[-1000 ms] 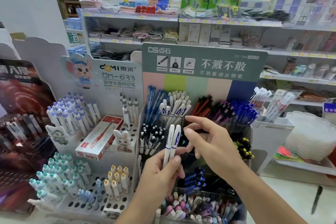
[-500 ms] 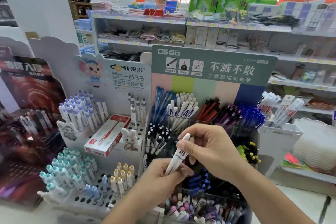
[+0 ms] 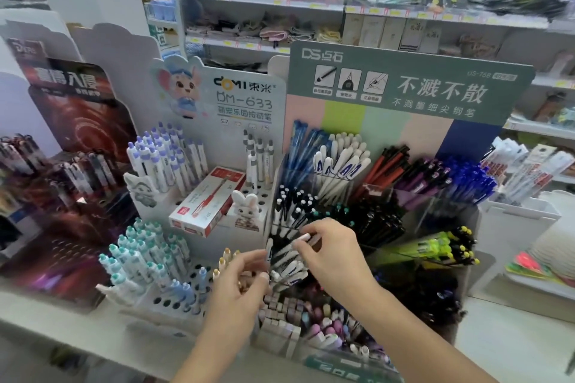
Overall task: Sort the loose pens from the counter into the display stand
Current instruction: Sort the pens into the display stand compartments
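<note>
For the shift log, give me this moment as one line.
step: slotting pen | right hand: pinches white pen over stand | left hand: fingers at stand's white pens, grip unclear

Right hand (image 3: 334,253) pinching white pen (image 3: 306,239) over display stand (image 3: 410,93) compartment of white pens, left hand (image 3: 241,284) fingers curled just beside, red box (image 3: 208,200) left, worktop (image 3: 510,342) near right

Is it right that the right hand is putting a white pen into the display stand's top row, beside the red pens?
Not quite. In the head view the right hand pinches the white pen over a lower compartment of white and blue pens, well below the red pens.
</note>
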